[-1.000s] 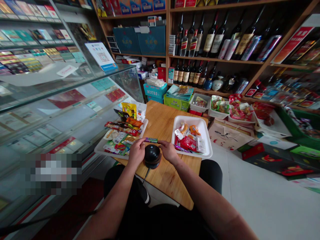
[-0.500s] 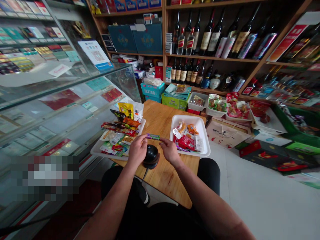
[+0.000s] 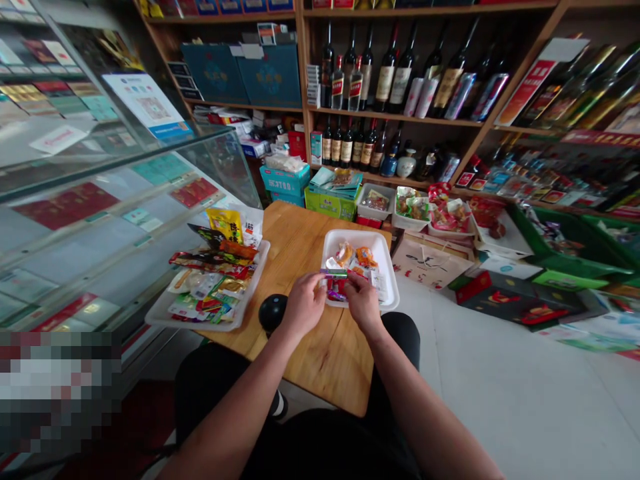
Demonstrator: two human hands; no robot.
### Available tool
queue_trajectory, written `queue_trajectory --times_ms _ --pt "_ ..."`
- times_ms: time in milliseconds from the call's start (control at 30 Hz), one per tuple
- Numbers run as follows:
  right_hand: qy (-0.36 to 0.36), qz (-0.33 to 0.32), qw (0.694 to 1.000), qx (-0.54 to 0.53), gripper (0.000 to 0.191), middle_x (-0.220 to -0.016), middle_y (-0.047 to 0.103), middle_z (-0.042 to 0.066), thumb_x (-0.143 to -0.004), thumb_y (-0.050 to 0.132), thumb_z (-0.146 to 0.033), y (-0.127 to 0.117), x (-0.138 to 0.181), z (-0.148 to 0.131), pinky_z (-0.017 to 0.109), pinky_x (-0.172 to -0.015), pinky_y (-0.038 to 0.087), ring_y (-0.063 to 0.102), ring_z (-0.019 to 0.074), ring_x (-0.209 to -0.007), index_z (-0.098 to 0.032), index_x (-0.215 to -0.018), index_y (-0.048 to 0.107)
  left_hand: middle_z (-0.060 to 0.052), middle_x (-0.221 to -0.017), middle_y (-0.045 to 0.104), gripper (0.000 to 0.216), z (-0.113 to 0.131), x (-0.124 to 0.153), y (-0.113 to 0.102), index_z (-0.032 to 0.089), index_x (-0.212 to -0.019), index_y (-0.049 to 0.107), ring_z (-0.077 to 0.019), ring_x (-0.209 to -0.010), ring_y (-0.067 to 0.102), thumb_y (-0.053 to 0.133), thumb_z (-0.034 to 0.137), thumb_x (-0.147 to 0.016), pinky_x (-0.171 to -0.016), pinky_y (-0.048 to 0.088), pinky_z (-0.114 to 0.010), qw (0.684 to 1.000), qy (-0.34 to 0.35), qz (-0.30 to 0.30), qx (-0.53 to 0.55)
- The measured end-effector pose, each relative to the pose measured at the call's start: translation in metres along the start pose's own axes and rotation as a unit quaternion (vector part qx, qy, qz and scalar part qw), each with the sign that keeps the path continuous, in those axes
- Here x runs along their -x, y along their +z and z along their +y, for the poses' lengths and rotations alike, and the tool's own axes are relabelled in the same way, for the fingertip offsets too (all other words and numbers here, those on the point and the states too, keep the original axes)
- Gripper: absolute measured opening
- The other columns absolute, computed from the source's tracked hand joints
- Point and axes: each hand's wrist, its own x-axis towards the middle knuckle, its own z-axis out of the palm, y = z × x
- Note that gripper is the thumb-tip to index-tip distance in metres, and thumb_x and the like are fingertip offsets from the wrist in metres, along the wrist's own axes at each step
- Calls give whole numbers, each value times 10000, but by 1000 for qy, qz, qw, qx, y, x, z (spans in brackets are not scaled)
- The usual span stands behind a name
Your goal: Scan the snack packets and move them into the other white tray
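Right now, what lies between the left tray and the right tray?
In the head view, mostly bare wooden table; nearer the person, a black round device and the left hand.

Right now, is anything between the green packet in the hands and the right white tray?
Nothing visible. The left hand and right hand pinch the packet by its ends over the near part of the white tray; only snacks lying in it are below. The black dome sits off to the left.

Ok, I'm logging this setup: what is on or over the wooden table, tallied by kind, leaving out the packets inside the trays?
White rectangular plastic trays: 2 (left tray, right tray)
Black dome-shaped device: 1
Thin green-and-purple snack stick, in left hand and right hand: 1
Total: 4
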Motion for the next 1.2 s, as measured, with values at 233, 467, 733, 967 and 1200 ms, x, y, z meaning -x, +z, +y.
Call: queue_trajectory --times_ms 233,467,733,967,1200 --pt "13 51 998 46 511 -1062 740 93 -806 549 -340 -29 -9 17 371 -880 528 680 248 -965 -153 -1269 661 -91 -1249 661 230 11 -3 35 205 -1076 687 -243 -1210 598 560 140 -896 -1077 474 -442 999 39 -31 7" --pt "-7 71 992 106 468 -1089 724 121 -778 580 -325 -29 -13 22 404 -933 497 661 273 -1005 -147 -1197 688 -100 -1298 628 248 18 8 32 216 -1119 672 -256 -1266 563 597 166 -888 -1092 467 -463 999 28 -28 -8" --pt "-47 20 995 90 348 -1087 720 101 -809 552 -298 4 -7 2 368 -910 492 653 249 -1012 -171 -1094 706 -91 -1278 643 225 18 21 -24 225 -1133 656 -237 -1236 579 561 221 -929 -1096 454 -444 999 -5 27 -18" --pt "-58 -24 994 89 334 -1048 720 97 -828 554 -323 37 7 -14 375 -866 500 660 240 -914 -168 -1083 704 -107 -1193 678 282 -58 36 -77 222 -1155 643 -260 -1155 629 615 301 -886 -1037 484 -456 977 -136 164 19" --pt "-59 -63 995 57 309 -1081 719 108 -839 561 -318 64 21 -18 387 -885 525 673 247 -971 -172 -1067 711 -95 -990 721 361 -143 20 -116 174 -1036 612 -209 -924 703 729 378 -762 -833 562 -353 876 -285 336 196"
